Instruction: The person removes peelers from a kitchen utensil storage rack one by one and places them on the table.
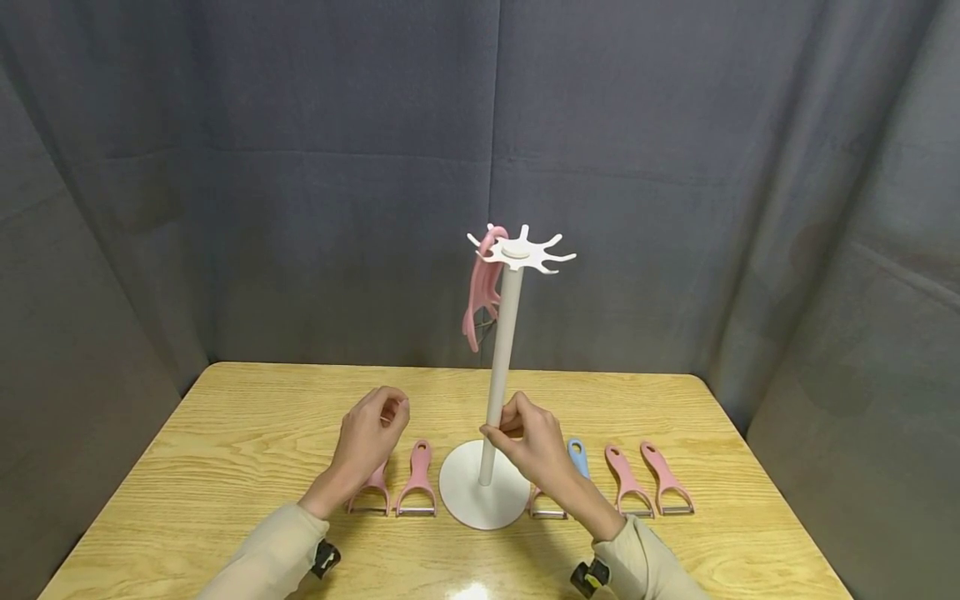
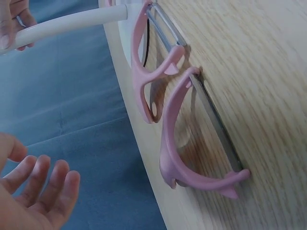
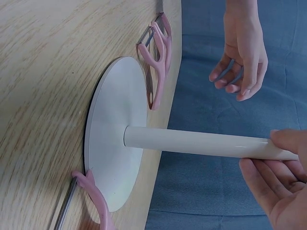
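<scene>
My right hand (image 1: 536,442) pinches the lower pole of a white stand (image 1: 506,333) between thumb and fingers. The stand has a round base (image 3: 117,105) and a ring of hooks (image 1: 525,250) on top. From a hook on its left side hangs a pink peeler (image 1: 480,287). My left hand (image 1: 367,433) is raised, fingers loosely bent and holding nothing. Under and beside it lie two pink peelers, one (image 2: 172,148) partly covered by the hand in the head view, the other (image 1: 418,473) closer to the base.
Right of the base, a blue handle (image 1: 577,456) and a pink peeler head (image 1: 536,503) show around my right forearm. Farther right lie two more pink peelers, one inner (image 1: 626,479) and one outer (image 1: 663,475). Grey curtains (image 1: 337,208) surround the wooden table (image 1: 247,425).
</scene>
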The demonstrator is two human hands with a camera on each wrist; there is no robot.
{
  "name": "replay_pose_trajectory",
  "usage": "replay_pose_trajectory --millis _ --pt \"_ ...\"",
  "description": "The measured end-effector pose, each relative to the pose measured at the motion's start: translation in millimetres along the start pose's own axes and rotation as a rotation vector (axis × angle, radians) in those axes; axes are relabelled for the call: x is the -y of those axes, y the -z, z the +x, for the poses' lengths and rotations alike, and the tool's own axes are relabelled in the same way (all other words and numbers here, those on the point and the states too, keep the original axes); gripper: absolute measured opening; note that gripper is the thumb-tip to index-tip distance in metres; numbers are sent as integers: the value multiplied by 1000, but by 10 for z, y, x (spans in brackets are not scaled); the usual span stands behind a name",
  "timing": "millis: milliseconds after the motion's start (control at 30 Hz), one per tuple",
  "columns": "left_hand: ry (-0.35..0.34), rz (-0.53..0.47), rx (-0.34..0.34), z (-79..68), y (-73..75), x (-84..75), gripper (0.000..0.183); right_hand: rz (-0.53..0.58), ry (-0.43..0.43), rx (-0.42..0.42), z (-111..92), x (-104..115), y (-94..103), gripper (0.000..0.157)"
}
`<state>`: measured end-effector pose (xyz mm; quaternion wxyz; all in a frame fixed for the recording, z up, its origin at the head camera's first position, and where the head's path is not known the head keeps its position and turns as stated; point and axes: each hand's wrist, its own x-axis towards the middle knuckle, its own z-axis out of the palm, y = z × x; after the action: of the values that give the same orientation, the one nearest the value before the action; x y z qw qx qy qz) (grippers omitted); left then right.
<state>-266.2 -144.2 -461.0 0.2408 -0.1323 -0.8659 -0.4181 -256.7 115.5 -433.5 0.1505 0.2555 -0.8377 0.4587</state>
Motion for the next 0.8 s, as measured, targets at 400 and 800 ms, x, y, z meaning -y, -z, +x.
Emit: replay_pose_trajectory --millis 400,800 --pt "-62 -26 -39 59 -41 -42 6 -2 20 1 15 -14 4 24" --pt "-88 -49 -69 132 -51 -130 7 -4 6 7 8 -18 2 24"
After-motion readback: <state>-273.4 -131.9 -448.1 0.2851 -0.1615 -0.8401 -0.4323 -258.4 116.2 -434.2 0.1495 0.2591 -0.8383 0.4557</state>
